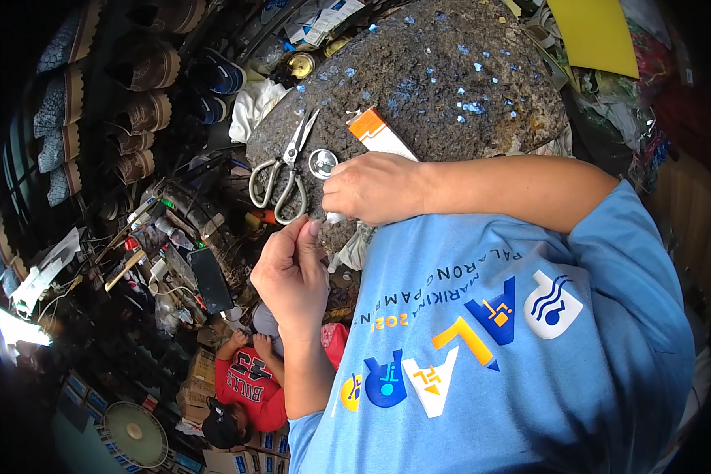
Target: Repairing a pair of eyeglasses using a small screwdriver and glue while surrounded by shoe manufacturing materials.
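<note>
My right hand (375,189) is closed round a small object, mostly hidden by the fingers. A white end (336,217) shows below the fist, and a round silvery disc (322,163) shows at its upper side; I cannot tell whether they are one piece. Just below and left, my left hand (292,268) has thumb and forefinger pinched together; anything between them is too small to make out. Metal scissors (291,162) lie with blades apart on the rough stone block (434,95), beside both hands. An orange and white narrow box (379,133) lies behind my right wrist.
Blue flecks dot the stone. Several brown and grey shoe uppers (142,114) hang at the left. Below them is a cluttered heap of tools (174,245). A yellow sheet (596,35) stands far right. A person in red (249,387) and a fan (134,434) are lower left.
</note>
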Tool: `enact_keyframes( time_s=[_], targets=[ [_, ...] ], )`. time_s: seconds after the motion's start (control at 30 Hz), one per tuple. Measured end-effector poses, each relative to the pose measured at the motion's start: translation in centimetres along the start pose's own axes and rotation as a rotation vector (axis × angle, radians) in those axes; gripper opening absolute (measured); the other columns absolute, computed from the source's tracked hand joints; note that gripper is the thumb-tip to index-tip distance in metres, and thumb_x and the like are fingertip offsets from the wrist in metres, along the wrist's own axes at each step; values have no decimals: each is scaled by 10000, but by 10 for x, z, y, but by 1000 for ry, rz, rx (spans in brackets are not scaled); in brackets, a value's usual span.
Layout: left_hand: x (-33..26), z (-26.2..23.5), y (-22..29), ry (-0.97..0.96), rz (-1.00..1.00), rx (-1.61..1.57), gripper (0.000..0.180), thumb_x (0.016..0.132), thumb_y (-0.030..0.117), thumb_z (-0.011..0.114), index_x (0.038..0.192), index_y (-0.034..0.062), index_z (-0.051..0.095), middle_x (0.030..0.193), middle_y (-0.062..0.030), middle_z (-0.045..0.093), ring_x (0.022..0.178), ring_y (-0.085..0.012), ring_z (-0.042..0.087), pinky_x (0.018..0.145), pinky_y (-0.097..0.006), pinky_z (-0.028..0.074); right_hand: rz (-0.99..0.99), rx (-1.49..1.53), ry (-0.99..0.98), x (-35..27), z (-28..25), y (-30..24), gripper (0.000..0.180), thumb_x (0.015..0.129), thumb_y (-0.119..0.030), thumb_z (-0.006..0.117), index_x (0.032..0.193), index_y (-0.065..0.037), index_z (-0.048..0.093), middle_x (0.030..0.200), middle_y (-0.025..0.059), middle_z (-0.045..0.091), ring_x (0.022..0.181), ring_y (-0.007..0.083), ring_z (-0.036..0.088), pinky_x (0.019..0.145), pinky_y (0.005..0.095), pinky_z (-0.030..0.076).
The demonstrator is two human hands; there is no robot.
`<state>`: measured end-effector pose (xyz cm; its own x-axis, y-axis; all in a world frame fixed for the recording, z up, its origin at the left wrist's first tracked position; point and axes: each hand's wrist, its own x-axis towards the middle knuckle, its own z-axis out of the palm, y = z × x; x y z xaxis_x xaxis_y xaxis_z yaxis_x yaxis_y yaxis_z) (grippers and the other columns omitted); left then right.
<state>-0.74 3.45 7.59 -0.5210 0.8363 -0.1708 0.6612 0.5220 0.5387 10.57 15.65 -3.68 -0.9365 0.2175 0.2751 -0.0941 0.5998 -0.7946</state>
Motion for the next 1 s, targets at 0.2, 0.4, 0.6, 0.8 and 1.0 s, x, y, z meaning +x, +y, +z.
enact_keyframes(
  time_s=[0.2,0.4,0.6,0.8,1.0],
  targets=[
    [-4,-10,-3,4,-314,-428,200,949,181,628,1002,-7,674,778,-30,661,593,-43,563,506,-183,434,24,29,-10,0,0,0,116,796,-116,549,780,-46,640,788,116,640,825,304,658,741,413,539],
    [-6,-18,-23,-112,-507,-1051,231,992,188,533,1048,-27,598,842,-97,621,591,-114,535,469,-213,397,-19,54,33,-1,5,3,105,784,-143,637,773,-65,569,772,78,579,797,286,609,676,413,511],
    [-9,-13,-38,-301,-449,-1471,192,978,172,527,1059,0,556,867,-108,566,615,-139,495,467,-233,390,-1,28,8,-1,0,-1,90,754,-108,643,806,-57,590,813,79,576,842,278,599,684,403,513],
    [-15,-8,-46,-403,-367,-1688,242,964,150,538,1183,46,530,896,-113,557,635,-140,484,500,-256,409,7,-20,-28,-1,-4,-9,59,759,-90,608,795,-42,606,822,91,597,863,278,612,726,393,526],
    [-14,-6,-42,-372,-324,-1687,258,975,141,520,1213,43,510,898,-133,571,634,-142,488,491,-245,399,-13,-20,31,-3,-7,-11,174,719,-102,669,870,-25,632,839,99,607,857,281,609,721,392,528]
  ],
)
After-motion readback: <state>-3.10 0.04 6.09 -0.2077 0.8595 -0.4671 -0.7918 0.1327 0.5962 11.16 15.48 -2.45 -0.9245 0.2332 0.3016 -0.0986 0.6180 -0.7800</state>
